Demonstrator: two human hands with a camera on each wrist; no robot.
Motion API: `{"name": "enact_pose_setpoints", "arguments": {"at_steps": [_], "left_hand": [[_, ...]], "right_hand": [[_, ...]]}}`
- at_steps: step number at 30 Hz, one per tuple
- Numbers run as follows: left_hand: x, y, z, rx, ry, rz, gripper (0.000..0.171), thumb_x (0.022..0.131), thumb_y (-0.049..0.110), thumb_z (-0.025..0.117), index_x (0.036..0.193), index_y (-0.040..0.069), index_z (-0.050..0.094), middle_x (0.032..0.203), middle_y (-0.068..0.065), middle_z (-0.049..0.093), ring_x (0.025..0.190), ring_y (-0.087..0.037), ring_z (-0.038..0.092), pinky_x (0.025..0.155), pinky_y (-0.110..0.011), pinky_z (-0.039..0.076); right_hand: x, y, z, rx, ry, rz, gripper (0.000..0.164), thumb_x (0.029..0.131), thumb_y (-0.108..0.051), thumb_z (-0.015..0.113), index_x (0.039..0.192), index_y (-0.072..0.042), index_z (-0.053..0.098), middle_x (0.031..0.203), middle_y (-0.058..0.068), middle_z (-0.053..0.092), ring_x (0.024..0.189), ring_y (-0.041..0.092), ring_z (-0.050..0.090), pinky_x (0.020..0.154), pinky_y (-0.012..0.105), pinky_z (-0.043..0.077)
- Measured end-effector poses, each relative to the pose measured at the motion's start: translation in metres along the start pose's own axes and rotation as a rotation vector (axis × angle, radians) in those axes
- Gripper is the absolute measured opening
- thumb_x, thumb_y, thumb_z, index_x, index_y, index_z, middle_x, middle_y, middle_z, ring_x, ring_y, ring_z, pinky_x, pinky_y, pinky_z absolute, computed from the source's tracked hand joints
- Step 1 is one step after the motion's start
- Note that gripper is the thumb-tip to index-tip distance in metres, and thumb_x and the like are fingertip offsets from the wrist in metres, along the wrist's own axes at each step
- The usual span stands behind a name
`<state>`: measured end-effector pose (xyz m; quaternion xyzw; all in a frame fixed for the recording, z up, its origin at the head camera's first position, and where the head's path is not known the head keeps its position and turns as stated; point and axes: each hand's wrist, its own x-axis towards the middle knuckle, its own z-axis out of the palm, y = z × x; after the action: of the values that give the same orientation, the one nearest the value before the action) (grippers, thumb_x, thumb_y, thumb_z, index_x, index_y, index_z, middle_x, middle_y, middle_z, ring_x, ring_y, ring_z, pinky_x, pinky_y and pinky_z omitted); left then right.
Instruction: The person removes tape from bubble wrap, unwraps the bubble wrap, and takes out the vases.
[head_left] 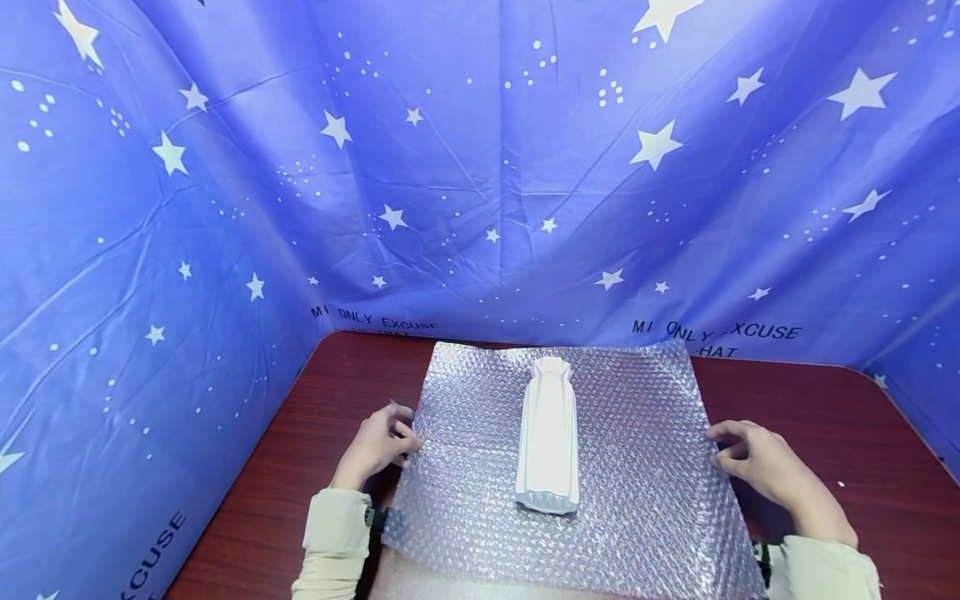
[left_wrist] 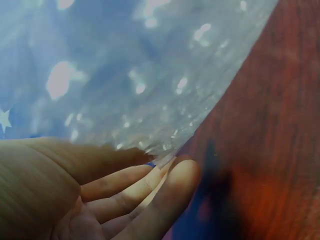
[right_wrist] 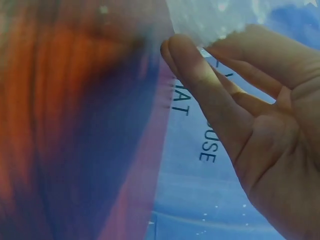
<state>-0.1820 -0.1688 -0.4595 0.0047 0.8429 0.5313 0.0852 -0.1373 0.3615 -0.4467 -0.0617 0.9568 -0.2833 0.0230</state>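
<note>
Head view: your vase [head_left: 548, 433] lay on its side along the middle of the bubble wrap [head_left: 472, 483], base toward you, neck toward the far edge. Nothing but the wrap touched it, so its likeliest trouble was rolling or sliding if one side rose ahead of the other. Your left hand [head_left: 375, 444] pinched the wrap's left edge between thumb and fingers; your right hand [head_left: 763, 465] pinched the right edge with thumb and fingertips. Both grips seemed to take only a thin margin, so a sharp pull could well have let the film slip, and uneven pulls could have skewed the sheet under the vase. Beyond the wrap, the table [head_left: 255, 508] looked hard and smooth; a vase tipped onto it might have chipped. The far edge reached close to the curtain [head_left: 480, 167]; whether they touched, you could not tell.
</note>
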Motion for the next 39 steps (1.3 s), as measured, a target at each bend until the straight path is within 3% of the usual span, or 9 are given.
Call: {"name": "enact_pose_setpoints", "arguments": {"at_steps": [6,10,14,18,21,28,34,36,39], "left_hand": [[-0.002,0.004,-0.006,0.039,0.050,0.012,0.047,0.080,-0.007,0.074,0.122,-0.008,0.055,0.079,-0.009,0.063,0.062,-0.018,0.066,0.055,-0.036,0.061],[-0.005,0.009,-0.013,0.162,0.112,0.025,0.064,0.082,0.001,0.075,0.137,-0.008,0.045,0.085,-0.009,0.069,0.065,-0.020,0.068,0.069,-0.040,0.060],[-0.009,0.017,-0.021,0.249,0.153,0.026,0.076,0.085,0.010,0.076,0.145,-0.007,0.033,0.089,-0.007,0.072,0.067,-0.022,0.069,0.082,-0.043,0.055],[-0.015,0.029,-0.027,0.244,0.157,0.039,0.079,0.088,0.015,0.074,0.148,-0.005,0.027,0.094,-0.008,0.072,0.072,-0.024,0.070,0.078,-0.041,0.056],[-0.021,0.039,-0.028,0.250,0.152,0.064,0.073,0.089,0.018,0.073,0.147,-0.003,0.032,0.099,-0.008,0.071,0.080,-0.021,0.069,0.079,-0.039,0.055],[-0.029,0.055,-0.019,0.165,0.140,0.177,0.045,0.090,0.014,0.074,0.130,0.002,0.057,0.108,-0.014,0.069,0.095,-0.022,0.068,0.085,-0.036,0.055],[-0.026,0.057,-0.005,0.058,0.101,0.247,0.048,0.088,0.013,0.075,0.131,0.001,0.057,0.116,-0.016,0.066,0.108,-0.032,0.064,0.096,-0.042,0.054],[-0.025,0.057,0.000,0.036,0.086,0.247,0.051,0.088,0.014,0.075,0.133,0.002,0.055,0.120,-0.015,0.065,0.112,-0.034,0.062,0.097,-0.045,0.052],[-0.023,0.056,0.007,-0.012,0.039,0.249,0.055,0.088,0.014,0.075,0.137,0.003,0.052,0.126,-0.017,0.061,0.116,-0.039,0.059,0.100,-0.051,0.049]], "right_hand": [[-0.003,-0.005,-0.009,-0.008,-0.030,0.020,0.034,0.086,-0.005,0.072,0.115,0.008,0.063,0.108,0.026,0.064,0.083,0.025,0.069,0.069,0.038,0.057],[-0.007,-0.009,-0.014,-0.037,-0.004,0.004,0.036,0.087,-0.009,0.073,0.116,0.008,0.062,0.107,0.023,0.066,0.082,0.021,0.069,0.074,0.044,0.056],[-0.012,-0.014,-0.020,-0.088,0.056,-0.038,0.038,0.088,-0.014,0.074,0.117,0.007,0.061,0.104,0.021,0.068,0.078,0.010,0.068,0.073,0.037,0.054],[-0.017,-0.021,-0.027,-0.107,0.127,-0.081,0.037,0.087,-0.015,0.075,0.116,0.004,0.061,0.105,0.021,0.066,0.078,-0.002,0.061,0.067,0.032,0.052],[-0.021,-0.027,-0.030,-0.106,0.173,-0.108,0.038,0.086,-0.016,0.076,0.116,0.003,0.062,0.105,0.019,0.065,0.079,-0.011,0.054,0.064,0.026,0.050],[-0.022,-0.045,-0.029,-0.027,0.188,-0.145,0.042,0.089,-0.020,0.075,0.122,0.002,0.060,0.111,0.016,0.063,0.086,-0.017,0.051,0.068,0.012,0.047],[-0.017,-0.055,-0.023,0.047,0.144,-0.162,0.044,0.092,-0.020,0.072,0.126,0.003,0.056,0.117,0.018,0.060,0.094,-0.015,0.053,0.073,0.015,0.053],[-0.015,-0.058,-0.022,0.042,0.125,-0.152,0.048,0.093,-0.022,0.071,0.130,0.004,0.053,0.121,0.021,0.059,0.096,-0.007,0.059,0.074,0.021,0.056],[-0.013,-0.062,-0.019,0.029,0.097,-0.141,0.055,0.095,-0.025,0.068,0.135,0.006,0.047,0.127,0.027,0.056,0.103,0.018,0.066,0.078,0.036,0.059]]}}
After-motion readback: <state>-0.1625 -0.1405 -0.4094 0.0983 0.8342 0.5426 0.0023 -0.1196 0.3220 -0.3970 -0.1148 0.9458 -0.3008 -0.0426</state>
